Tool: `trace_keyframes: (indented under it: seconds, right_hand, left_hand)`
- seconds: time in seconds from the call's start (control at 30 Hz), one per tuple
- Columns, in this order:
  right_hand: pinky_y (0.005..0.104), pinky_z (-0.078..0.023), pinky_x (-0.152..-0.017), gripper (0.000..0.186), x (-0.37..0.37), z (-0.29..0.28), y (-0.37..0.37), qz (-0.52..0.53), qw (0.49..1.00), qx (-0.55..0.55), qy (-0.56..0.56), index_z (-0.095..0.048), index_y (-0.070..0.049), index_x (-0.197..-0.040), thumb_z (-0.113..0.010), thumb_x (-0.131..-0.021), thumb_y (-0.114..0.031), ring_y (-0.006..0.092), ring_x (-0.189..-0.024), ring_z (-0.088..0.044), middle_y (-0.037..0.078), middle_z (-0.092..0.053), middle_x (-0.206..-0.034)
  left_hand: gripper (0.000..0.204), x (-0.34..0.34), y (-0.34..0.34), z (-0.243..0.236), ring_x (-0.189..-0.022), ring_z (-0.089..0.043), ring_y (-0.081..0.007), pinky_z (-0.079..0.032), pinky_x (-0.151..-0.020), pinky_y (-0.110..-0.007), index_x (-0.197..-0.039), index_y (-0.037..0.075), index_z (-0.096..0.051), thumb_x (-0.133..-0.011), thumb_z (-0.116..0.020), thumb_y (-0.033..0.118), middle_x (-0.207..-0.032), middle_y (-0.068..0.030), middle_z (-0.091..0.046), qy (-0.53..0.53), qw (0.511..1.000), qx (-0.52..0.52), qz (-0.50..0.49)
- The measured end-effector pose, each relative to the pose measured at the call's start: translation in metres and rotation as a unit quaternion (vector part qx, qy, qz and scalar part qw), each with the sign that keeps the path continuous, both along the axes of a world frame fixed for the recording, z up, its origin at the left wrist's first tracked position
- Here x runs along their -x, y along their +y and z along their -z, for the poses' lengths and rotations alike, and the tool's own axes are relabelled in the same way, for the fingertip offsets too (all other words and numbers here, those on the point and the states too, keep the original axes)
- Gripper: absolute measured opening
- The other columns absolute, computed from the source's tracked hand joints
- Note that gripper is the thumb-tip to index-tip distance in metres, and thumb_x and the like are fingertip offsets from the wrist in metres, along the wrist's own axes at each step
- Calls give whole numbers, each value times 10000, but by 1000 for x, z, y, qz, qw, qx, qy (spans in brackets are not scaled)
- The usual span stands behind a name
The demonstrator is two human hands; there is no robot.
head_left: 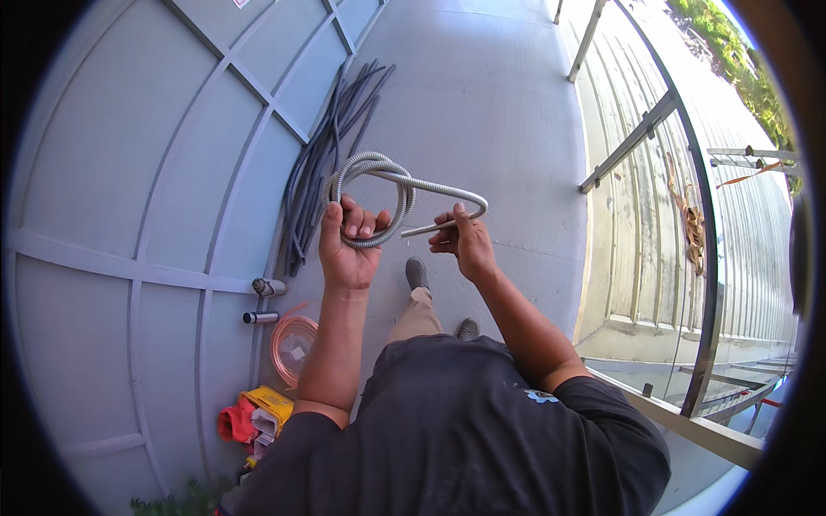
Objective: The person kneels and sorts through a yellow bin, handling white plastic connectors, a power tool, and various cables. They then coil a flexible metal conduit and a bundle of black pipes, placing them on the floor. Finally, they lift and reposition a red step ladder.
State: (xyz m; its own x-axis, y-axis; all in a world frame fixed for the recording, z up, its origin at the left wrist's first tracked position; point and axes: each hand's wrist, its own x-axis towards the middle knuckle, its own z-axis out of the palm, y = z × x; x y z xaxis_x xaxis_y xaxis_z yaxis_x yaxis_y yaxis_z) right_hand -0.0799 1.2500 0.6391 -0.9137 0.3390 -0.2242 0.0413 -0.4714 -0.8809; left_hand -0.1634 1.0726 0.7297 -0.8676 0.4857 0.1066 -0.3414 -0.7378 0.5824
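seen from the head camera, on a grey walkway [516, 155] beside a panelled wall [163, 172]: holds up a loose coil of ribbed silver-grey tube [439, 187] in front of the body, above the floor, between two bare hands. wraps the left hand [348, 258] around the lower left of the loops, with fingers curled over the tube and the thumb pointing up at the outer side. pinches the tube near its free end in the right hand [471, 245], between thumb and fingers, just below a hairpin bend, with the cut tip pointing back left toward the loops. wears a dark t-shirt [447, 421] and tan trousers, with a dark shoe [417, 273] planted below the hands. shows, along the foot of the wall, a bundle of dark pipes [320, 172], two short cylinders [261, 317] and, near the left forearm, a coil of copper tubing [277, 348]. includes, at lower left, a yellow container [269, 400] beside a red object [234, 423], too partly hidden to identify. takes in, at right, a metal railing [632, 140], with an orange strap [693, 230] hanging before pale ribbed panels, and green trees [723, 39] at upper right.
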Motion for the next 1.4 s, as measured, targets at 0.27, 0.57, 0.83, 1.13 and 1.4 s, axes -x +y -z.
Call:
trace_keyframes:
  seconds: [0.27,0.57,0.83,1.13,1.4]
  right_hand:
    - [359,-534,-664,544,119,-18,48,-11,937,337,87,-597,-46,-1013,-355,-1076,-530,220,-744,-637,55,-604,-763]
    - [309,-385,-548,413,238,-13,48,-85,873,475,75,-565,-115,-968,-348,-1071,-450,164,-630,-483,2,-513,-762]
    - [339,-420,-578,481,299,13,60,-226,936,234,-138,-607,-46,-1025,-329,-1092,-433,186,-644,-501,58,-560,-798]
    - [352,-513,-651,273,425,22,164,-189,952,-232,-64,-703,-18,-998,-641,-997,-284,157,-742,-622,48,-648,-780]
    - [420,-541,-727,293,537,-58,156,-432,694,-499,286,-710,-58,-1004,-750,-889,-324,286,-835,-681,90,-679,-858]
  left_hand:
    - [226,103,72,49,-791,-686,-168,-623,-653,-351,-942,109,-535,-1035,-550,316,-756,-3,-567,-67,987,144,-24]
    - [375,222,111,24,-627,-609,-108,-510,-554,-259,-935,96,-569,-1067,-467,431,-805,-20,-629,50,959,265,82]
    - [501,312,120,47,-605,-492,-160,-491,-834,-390,-732,137,-468,-1020,-504,545,-605,-21,-477,-77,990,111,46]
    - [463,380,111,75,-530,-425,-149,-445,-684,-356,-721,134,-478,-1000,-563,494,-540,-21,-422,-140,983,119,-13]
    - [418,409,119,63,-500,-504,-152,-494,-591,-347,-764,119,-562,-1016,-548,451,-563,-20,-487,-279,943,178,-39]
